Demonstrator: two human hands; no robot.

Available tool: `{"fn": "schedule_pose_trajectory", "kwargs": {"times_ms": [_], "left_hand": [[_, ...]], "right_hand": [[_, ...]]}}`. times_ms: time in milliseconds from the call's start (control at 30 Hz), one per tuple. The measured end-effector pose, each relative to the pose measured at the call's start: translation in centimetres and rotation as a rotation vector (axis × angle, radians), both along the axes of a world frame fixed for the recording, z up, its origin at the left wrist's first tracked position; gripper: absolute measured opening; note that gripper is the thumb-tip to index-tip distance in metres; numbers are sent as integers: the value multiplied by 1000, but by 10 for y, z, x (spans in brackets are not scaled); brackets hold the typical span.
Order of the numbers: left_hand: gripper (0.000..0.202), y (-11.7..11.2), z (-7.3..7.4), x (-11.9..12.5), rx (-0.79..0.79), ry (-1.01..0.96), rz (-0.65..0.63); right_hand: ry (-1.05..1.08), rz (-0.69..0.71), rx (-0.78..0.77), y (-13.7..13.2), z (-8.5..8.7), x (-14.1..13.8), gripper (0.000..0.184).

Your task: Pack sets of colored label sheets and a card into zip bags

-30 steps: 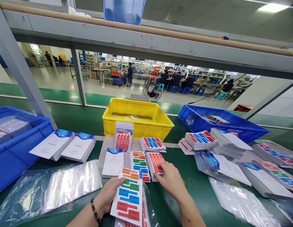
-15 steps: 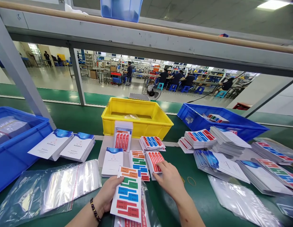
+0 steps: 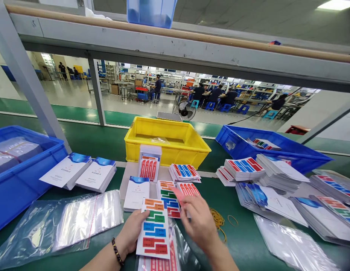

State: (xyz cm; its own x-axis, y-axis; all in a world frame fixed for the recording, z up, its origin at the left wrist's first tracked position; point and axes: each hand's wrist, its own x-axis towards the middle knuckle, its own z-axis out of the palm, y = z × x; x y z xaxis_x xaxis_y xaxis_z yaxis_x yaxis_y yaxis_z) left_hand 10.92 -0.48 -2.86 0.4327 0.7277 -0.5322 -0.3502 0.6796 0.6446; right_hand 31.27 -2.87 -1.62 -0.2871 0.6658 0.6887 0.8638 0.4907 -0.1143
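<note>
My left hand (image 3: pixel 134 231) grips a multicoloured sticker sheet (image 3: pixel 154 228) with orange, green, blue and red labels, held over a clear plastic bag (image 3: pixel 175 259). My right hand (image 3: pixel 199 222) is blurred by motion and pinches a red sticker sheet (image 3: pixel 179 195), lifting it off the red sheet stack (image 3: pixel 189 189). Beside them lie another multicoloured sheet stack (image 3: pixel 168 197) and a white-and-blue booklet (image 3: pixel 137 192).
A yellow bin (image 3: pixel 166 141) stands behind, blue bins at the left (image 3: pixel 19 177) and right (image 3: pixel 272 148). Booklets (image 3: pixel 79 173), zip bags (image 3: pixel 67 222), sticker stacks (image 3: pixel 242 167) and rubber bands (image 3: pixel 218 218) lie on the green table. People sit at benches in the far hall.
My right hand has lifted a red sticker sheet from its stack and moved slightly left towards the sheet in my left hand. The view shifted a little.
</note>
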Motion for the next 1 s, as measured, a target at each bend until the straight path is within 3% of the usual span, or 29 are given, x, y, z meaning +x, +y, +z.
{"fn": "schedule_pose_trajectory", "kwargs": {"times_ms": [133, 267, 433, 633, 767, 833, 900, 1000], "left_hand": [[28, -2, -13, 6, 152, -43, 111], [27, -3, -15, 8, 142, -40, 137], [35, -3, -16, 8, 146, -20, 176], [29, -5, -11, 9, 214, -42, 35], [30, -4, -10, 7, 261, -8, 40], [30, -3, -11, 5, 268, -24, 45], [32, -3, -12, 2, 260, -77, 25], [36, -4, -12, 0, 233, -103, -35]], "right_hand": [[-38, 238, -22, -16, -10, -51, 19], [-31, 318, 13, -21, -29, -78, 18], [8, 315, 10, -20, -36, -84, 18], [-2, 318, 30, -20, -36, -90, 20], [37, 374, 12, -21, -29, -86, 19], [134, 367, -46, -21, -24, -75, 17], [321, 253, -143, -18, -21, -62, 18], [802, 38, -412, -11, -22, -44, 26]]}}
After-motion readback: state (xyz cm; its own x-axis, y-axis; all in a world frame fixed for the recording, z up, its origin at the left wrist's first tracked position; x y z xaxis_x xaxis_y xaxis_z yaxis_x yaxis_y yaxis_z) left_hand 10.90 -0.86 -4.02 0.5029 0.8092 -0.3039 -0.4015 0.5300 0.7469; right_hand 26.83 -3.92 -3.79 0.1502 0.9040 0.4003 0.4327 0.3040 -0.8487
